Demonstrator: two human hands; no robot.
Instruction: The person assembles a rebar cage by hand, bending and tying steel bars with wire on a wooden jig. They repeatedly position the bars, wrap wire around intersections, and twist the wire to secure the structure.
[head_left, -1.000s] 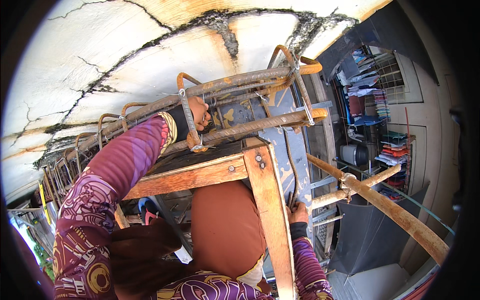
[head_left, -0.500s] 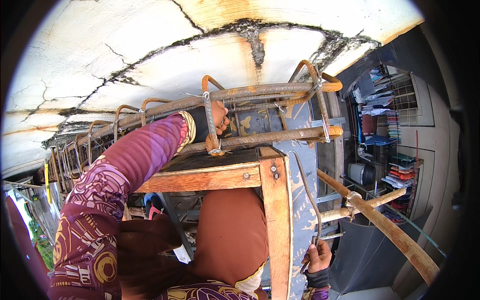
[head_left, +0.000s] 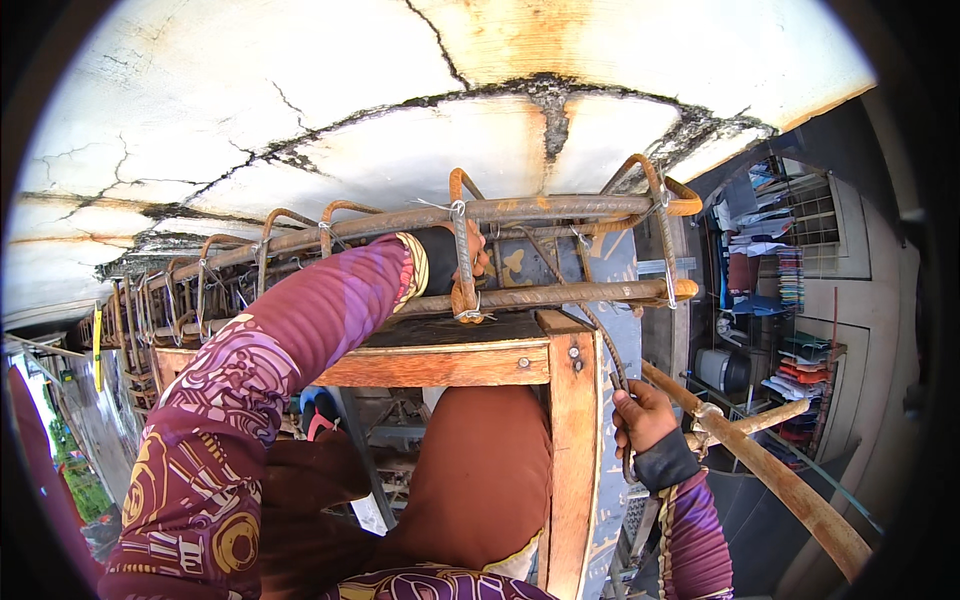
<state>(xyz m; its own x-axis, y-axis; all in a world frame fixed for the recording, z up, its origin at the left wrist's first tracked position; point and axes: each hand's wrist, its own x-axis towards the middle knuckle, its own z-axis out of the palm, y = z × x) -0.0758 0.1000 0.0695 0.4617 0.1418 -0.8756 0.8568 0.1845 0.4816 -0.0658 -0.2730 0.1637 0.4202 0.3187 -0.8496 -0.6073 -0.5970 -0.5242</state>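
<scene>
My left hand [head_left: 476, 254] reaches inside a rusty rebar cage [head_left: 560, 207], behind an upright stirrup [head_left: 462, 262]. Its fingers are curled and partly hidden; what they hold cannot be made out. To the lower right, my right hand [head_left: 645, 418] is closed on a thin bent steel rod [head_left: 603, 332]. From that hand the rod runs up over the cage's lower bar [head_left: 560, 294], and its curved upper end lies inside the cage close to my left hand. Wire ties [head_left: 663, 200] bind the stirrups to the long bars.
A wooden frame [head_left: 440, 366] with a nailed upright [head_left: 573, 450] stands just below the cage. Behind the cage rises a cracked, stained white wall [head_left: 380, 140]. Rusty crossed poles [head_left: 770, 470] are at the right. Farther off are stacks of folded items [head_left: 790, 270].
My right hand has moved up with the rod, whose upper end now passes into the cage. My left hand stays within the cage. The view has shifted slightly.
</scene>
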